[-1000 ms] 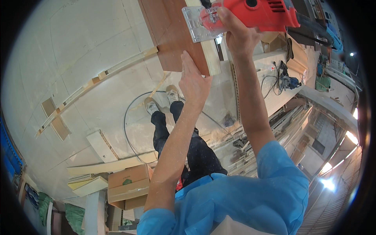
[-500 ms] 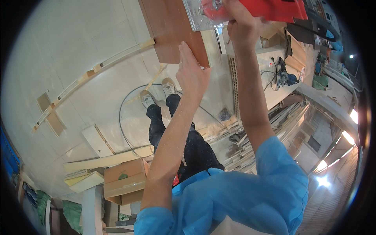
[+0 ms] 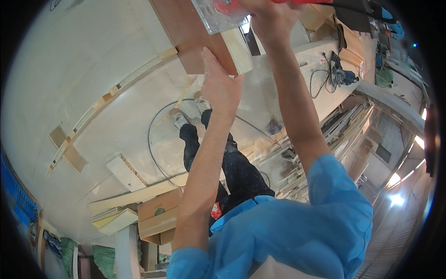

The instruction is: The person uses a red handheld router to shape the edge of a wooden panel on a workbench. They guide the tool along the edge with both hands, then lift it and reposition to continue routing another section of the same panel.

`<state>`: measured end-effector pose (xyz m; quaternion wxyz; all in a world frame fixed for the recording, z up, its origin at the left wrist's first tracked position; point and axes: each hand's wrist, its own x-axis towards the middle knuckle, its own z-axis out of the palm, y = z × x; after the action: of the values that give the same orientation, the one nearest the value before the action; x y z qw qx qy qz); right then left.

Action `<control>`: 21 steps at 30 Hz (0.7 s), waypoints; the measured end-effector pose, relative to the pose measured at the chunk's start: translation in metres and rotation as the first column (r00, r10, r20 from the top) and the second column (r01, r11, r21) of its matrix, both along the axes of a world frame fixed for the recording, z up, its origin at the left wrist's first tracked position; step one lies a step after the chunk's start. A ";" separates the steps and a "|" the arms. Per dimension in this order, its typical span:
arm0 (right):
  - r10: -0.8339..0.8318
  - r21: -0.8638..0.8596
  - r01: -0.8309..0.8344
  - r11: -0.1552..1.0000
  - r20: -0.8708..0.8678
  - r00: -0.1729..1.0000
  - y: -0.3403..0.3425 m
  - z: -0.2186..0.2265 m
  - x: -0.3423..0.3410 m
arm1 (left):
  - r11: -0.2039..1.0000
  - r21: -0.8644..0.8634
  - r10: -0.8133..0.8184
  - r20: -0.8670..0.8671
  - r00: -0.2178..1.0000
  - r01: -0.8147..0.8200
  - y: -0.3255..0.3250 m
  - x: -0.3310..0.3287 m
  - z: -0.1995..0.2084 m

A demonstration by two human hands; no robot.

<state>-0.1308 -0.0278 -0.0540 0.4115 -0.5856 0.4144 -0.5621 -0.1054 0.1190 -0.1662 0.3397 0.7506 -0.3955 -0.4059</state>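
Observation:
A reddish-brown wood panel with a pale layered side edge reaches out from the top of the view. My left hand lies against its near end, the fingers stretched along the brown face and the thumb by the corner. At the top edge, my right hand is closed around a red corded power tool, partly out of view. Its flat, shiny base plate rests over the panel's right part. Any blade is hidden.
A dark cord loops over the floor beside my shoes. Another corded tool lies on a pale board at the right. Several wood strips are piled near my right side. A cardboard box stands at the lower left.
My right hand and the red tool have shifted left and upward in the view. More of the panel's pale side edge shows; a slatted-edge board right of it is no longer seen there.

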 end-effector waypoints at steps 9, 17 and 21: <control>0.086 0.049 -0.083 0.995 -0.047 0.995 0.000 -0.001 -0.003 | 0.983 -0.172 0.071 0.073 0.995 -0.058 0.001 -0.003 -0.007; 0.060 -0.006 -0.060 0.998 -0.045 0.997 0.000 -0.005 -0.004 | 0.984 -0.174 0.073 0.138 0.988 -0.049 0.001 -0.007 -0.011; 0.044 -0.016 -0.045 0.999 -0.065 0.997 -0.002 -0.006 -0.007 | 0.990 -0.135 0.058 0.110 0.992 -0.043 0.001 -0.008 -0.011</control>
<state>-0.1374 -0.0297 -0.0604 0.4051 -0.6160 0.4094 -0.5374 -0.1130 0.1204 -0.1767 0.3758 0.7581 -0.4212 -0.3266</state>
